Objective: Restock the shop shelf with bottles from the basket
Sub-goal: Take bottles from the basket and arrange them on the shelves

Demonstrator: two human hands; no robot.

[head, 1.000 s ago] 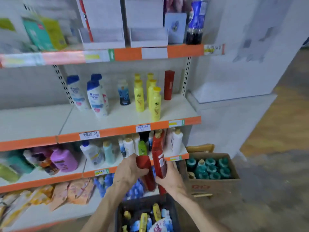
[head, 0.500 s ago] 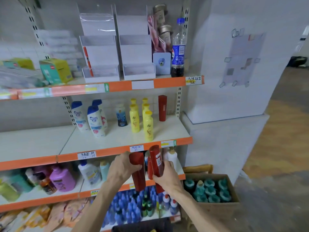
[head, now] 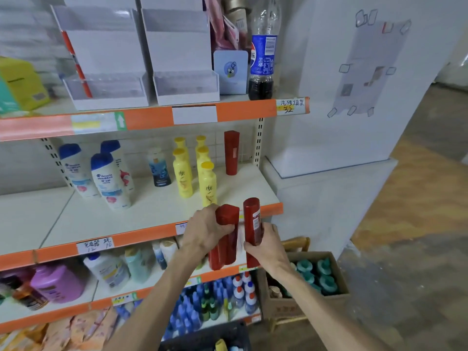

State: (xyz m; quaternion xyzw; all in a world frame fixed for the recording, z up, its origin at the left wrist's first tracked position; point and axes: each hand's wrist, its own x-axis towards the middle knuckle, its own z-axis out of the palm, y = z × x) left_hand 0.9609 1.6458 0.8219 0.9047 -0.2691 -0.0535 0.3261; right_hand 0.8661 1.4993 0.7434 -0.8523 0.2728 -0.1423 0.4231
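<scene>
each hand grips one upright red bottle: left hand (head: 205, 230) on the left red bottle (head: 226, 236), right hand (head: 266, 245) on the right red bottle (head: 252, 225), just before the shelf (head: 157, 206); the standing red bottle (head: 231, 153) is above, behind.

Price tag (head: 291, 106) reads 32; lower tag (head: 95, 245) reads 12, 10.

Two bottles (head: 249, 224) are held side by side before the middle shelf (head: 152, 211); the basket (head: 202, 340) sits below.
</scene>
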